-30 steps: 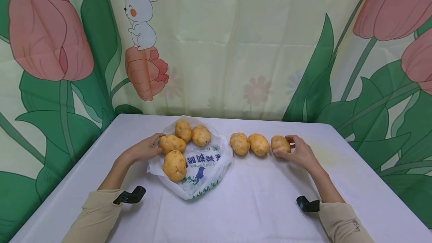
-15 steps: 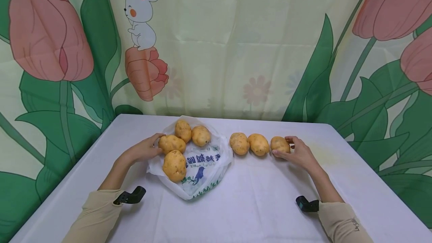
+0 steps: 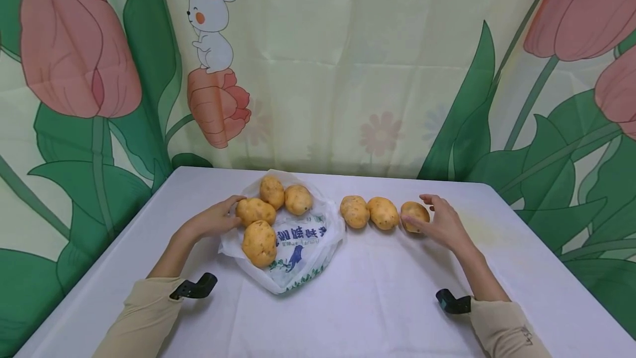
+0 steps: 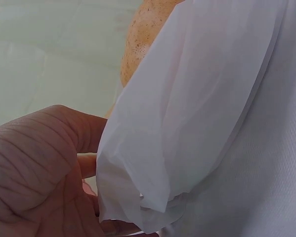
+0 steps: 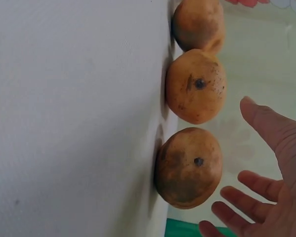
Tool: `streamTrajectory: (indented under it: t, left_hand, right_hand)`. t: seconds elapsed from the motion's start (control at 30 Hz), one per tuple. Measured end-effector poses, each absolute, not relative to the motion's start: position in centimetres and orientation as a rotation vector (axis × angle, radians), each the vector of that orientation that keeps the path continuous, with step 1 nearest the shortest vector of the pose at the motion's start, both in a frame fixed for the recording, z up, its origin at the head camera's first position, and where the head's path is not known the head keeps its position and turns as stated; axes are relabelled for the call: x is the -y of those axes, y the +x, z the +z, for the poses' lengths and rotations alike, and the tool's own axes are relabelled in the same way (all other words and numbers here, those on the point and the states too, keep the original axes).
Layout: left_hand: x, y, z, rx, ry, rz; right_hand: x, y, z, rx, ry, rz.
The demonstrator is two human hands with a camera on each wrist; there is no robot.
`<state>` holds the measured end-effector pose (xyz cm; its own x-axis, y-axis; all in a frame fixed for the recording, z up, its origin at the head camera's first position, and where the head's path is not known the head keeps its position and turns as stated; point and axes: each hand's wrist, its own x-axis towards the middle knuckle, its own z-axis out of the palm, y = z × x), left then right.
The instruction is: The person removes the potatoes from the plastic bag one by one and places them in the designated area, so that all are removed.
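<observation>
Several potatoes lie on a white printed plastic bag (image 3: 298, 258) in the head view. My left hand (image 3: 213, 219) rests against the left end of the leftmost potato (image 3: 255, 211), by the bag's edge. In the left wrist view the bag's loose white edge hides my fingertips. To the right of the bag, three potatoes form a row on the table. My right hand (image 3: 443, 224) is beside the rightmost potato (image 3: 416, 215), thumb and fingers spread. From the right wrist view, this potato (image 5: 189, 168) stands apart from my fingers and has dark patches on its skin.
The left potato (image 3: 355, 211) and middle potato (image 3: 383, 213) of the row lie close together. A white cloth covers the table (image 3: 372, 308). Behind its far edge hangs a curtain (image 3: 318, 98) printed with tulips and a rabbit.
My right hand has loosened from the rightmost potato, its thumb and fingers opening away from it. My left hand and the potatoes on the bag have stayed in place.
</observation>
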<state>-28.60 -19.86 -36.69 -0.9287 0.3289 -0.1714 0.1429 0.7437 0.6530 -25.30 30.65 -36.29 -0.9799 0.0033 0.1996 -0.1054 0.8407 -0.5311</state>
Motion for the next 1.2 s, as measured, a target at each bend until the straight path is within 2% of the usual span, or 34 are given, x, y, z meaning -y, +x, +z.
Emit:
streamTrajectory:
  t: [0.53, 1.2]
  left_hand:
    - [19.8, -28.5, -36.5, -2.666, 0.349, 0.959]
    - [19.8, -28.8, -36.5, -2.673, 0.348, 0.940]
  right_hand:
    - [-26.9, -24.0, -34.4, 2.778, 0.220, 0.870]
    - [-18.6, -21.8, -33.9, 2.750, 0.504, 0.955]
